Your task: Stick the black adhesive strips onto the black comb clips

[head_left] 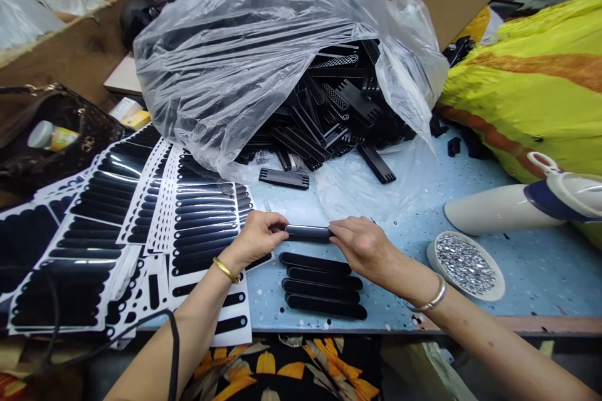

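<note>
Between my two hands lies a long black strip-shaped piece (308, 232) with rounded ends. My left hand (258, 235) pinches its left end, and my right hand (360, 244) grips its right end. Just below, several similar black pieces (324, 285) lie side by side on the blue table (399, 301). Left of my left hand are white sheets of black strip stickers (207, 219), some strips peeled off the front sheet. Beyond my hands, a black slotted piece (283, 178) rests in front of the plastic bag.
A large clear plastic bag (211, 62) spills black plastic parts (324, 106). To the right stand a white bowl (498, 288) of small shiny metal pieces, a white bottle (498, 208) on its side and a yellow sack (540, 88). A brown bag (89, 131) sits far left; a dark cable (174, 332) crosses my left forearm.
</note>
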Tool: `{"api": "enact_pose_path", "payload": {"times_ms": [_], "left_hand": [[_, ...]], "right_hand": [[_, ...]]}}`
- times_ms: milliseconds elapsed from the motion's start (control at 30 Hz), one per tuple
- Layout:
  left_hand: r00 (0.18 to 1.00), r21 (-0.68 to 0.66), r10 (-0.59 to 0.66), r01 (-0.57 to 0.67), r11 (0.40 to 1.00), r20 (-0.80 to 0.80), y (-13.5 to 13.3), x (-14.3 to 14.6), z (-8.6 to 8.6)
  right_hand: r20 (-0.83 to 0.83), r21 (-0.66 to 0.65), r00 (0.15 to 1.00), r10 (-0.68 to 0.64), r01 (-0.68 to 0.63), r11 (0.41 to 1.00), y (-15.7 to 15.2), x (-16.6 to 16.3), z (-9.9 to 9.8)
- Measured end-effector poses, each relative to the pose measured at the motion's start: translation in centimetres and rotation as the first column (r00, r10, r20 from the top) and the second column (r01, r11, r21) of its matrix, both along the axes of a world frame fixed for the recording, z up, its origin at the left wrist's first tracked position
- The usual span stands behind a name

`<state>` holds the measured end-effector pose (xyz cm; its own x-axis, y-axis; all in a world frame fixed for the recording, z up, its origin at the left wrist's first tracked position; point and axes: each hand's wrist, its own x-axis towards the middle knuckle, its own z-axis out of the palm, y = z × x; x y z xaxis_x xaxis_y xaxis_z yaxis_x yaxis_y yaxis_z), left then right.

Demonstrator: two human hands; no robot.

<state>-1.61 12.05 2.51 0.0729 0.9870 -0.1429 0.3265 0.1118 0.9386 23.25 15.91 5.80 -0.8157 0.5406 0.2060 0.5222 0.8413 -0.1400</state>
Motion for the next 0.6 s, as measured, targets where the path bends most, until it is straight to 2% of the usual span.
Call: {"api": "enact_pose_path", "payload": {"times_ms": [333,600], "left_hand": [[1.0,-0.001,-0.003,0.003,1.0,0.017,-0.09,-0.07,-0.25],[1.0,0.048,-0.002,0.002,0.999,0.008,-0.19,-0.11,-0.49]], "right_hand": [[0.025,0.007,1.0,-0.007,0.007,1.0,0.09,-0.21,-0.02],[0.079,-0.029,0.997,-0.023,0.025,0.999,0.08,-0.42,0.36]]}}
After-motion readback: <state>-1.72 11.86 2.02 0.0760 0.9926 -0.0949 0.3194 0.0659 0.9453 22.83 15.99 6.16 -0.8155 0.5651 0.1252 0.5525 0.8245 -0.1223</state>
